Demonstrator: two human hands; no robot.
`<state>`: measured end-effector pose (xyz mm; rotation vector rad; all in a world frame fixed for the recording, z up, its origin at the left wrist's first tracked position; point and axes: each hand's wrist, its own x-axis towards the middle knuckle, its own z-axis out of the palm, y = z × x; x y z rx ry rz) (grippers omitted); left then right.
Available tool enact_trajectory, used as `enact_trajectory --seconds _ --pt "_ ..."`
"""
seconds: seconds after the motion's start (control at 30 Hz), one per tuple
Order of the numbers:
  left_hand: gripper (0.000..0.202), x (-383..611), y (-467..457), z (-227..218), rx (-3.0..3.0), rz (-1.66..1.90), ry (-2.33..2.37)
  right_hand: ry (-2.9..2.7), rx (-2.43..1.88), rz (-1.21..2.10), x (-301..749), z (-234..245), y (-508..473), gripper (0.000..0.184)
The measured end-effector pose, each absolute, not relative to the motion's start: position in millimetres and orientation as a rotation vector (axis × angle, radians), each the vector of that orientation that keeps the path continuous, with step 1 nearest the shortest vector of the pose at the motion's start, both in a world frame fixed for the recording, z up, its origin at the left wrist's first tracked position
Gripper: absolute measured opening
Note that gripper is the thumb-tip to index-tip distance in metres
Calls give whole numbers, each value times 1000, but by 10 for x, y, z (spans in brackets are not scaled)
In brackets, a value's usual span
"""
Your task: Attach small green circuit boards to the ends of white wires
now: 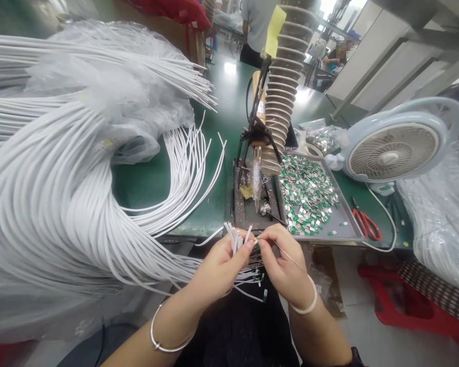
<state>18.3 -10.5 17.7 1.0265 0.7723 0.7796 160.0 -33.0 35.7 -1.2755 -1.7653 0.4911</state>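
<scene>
My left hand (pixel 222 262) is closed round several white cables (pixel 235 238), whose cut ends stick up above the thumb. Thumb and forefinger of my right hand (pixel 285 262) pinch a thin solder wire (pixel 288 255), which runs back across that hand. The fingertips of both hands nearly meet at a small piece (pixel 256 241) whose details are too small to tell. Below the hands hang cable ends with small green-and-metal boards (pixel 265 295) on them. Just beyond, a soldering iron (pixel 257 178) points tip down in a stand over a dark tray (pixel 248 216).
A large coil of white cables (pixel 61 204) in clear plastic fills the left. At right, a grey tray (pixel 348 224) holds many small boards (pixel 308 196). Around it are a fan (pixel 392 153), red-handled cutters (pixel 367 224) and a ribbed duct (pixel 286 76). Other people are in the background.
</scene>
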Motion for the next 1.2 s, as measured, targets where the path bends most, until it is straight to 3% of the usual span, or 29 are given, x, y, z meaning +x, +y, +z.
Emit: enact_trajectory --seconds 0.4,0.77,1.2 --pt "17 198 -124 196 1002 850 970 -1514 -1340 405 1605 257 -350 12" --pt "6 258 -110 340 810 937 885 -1405 -1270 569 1476 137 -364 13" --pt "8 267 -131 362 765 966 889 -1357 -1291 559 1462 100 -374 9"
